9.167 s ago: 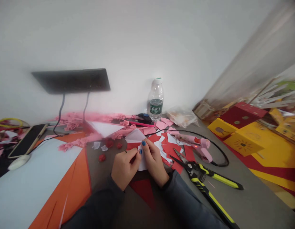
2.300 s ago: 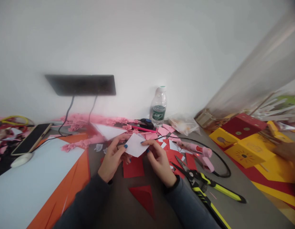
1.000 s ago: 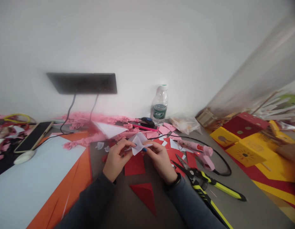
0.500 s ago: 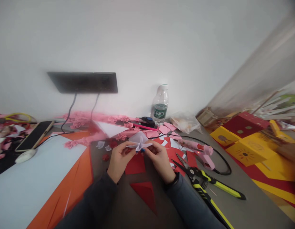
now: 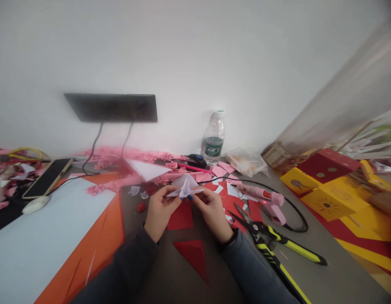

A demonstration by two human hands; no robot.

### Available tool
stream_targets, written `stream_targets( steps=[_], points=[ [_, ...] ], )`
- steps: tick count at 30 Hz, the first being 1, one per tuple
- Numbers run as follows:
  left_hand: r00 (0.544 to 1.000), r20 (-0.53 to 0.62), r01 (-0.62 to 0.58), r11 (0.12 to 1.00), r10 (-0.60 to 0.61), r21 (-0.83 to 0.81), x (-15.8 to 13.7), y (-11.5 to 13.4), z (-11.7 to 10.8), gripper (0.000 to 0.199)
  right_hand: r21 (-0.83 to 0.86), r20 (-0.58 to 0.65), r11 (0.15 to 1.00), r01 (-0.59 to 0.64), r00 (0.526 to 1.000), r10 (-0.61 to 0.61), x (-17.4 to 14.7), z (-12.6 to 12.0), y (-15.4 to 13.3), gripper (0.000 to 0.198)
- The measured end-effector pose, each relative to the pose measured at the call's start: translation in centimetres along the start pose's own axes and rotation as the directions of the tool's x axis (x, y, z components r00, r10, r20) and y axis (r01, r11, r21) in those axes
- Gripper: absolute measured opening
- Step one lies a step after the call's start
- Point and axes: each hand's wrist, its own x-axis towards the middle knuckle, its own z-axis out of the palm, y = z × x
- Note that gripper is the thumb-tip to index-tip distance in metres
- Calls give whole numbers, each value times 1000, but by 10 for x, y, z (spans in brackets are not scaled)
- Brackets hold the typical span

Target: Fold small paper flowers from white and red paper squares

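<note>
Between my two hands, a white folded paper flower (image 5: 186, 187) with pointed petals is pinched by its edges. My left hand (image 5: 159, 211) grips its left side with thumb and fingers closed. On the other side my right hand (image 5: 212, 210) holds it the same way, a dark blue nail at the thumb tip. Beneath the hands lies a red paper square (image 5: 180, 216) on the grey table. Closer to me is a dark red paper triangle (image 5: 193, 256). The fingers behind the flower are partly hidden.
Yellow-handled snips (image 5: 267, 240) and a corded pink glue gun (image 5: 265, 200) lie at the right. A water bottle (image 5: 214, 141) stands by the wall. Left are white sheets (image 5: 52, 228), a phone (image 5: 48, 179) and a mouse (image 5: 35, 204). Yellow boxes (image 5: 334, 198) sit far right.
The flower is tipped slightly, its petals looking a little more spread and upright. Both hands keep their hold on it. The whole view has shifted slightly.
</note>
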Motion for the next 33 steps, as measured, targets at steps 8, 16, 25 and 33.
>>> stream_targets(
  steps=[8, 16, 25, 33],
  points=[
    [974, 177, -160, 982, 140, 102, 5, 6, -10, 13, -174, 43, 979, 108, 994, -102, -2, -1, -8, 8],
    [958, 259, -161, 979, 124, 125, 5, 8, -10, 20, -205, 55, 976, 67, 997, -57, -2, -3, -7, 7],
    [958, 246, -162, 986, 145, 47, 5, 6, -8, 11, -159, 104, 987, 37, 994, -20, -1, -2, -3, 16],
    [965, 260, -43, 998, 29, 51, 8, 4, -9, 11, -26, 146, 999, 23, 989, -19, 0, -4, -7, 22]
  ],
)
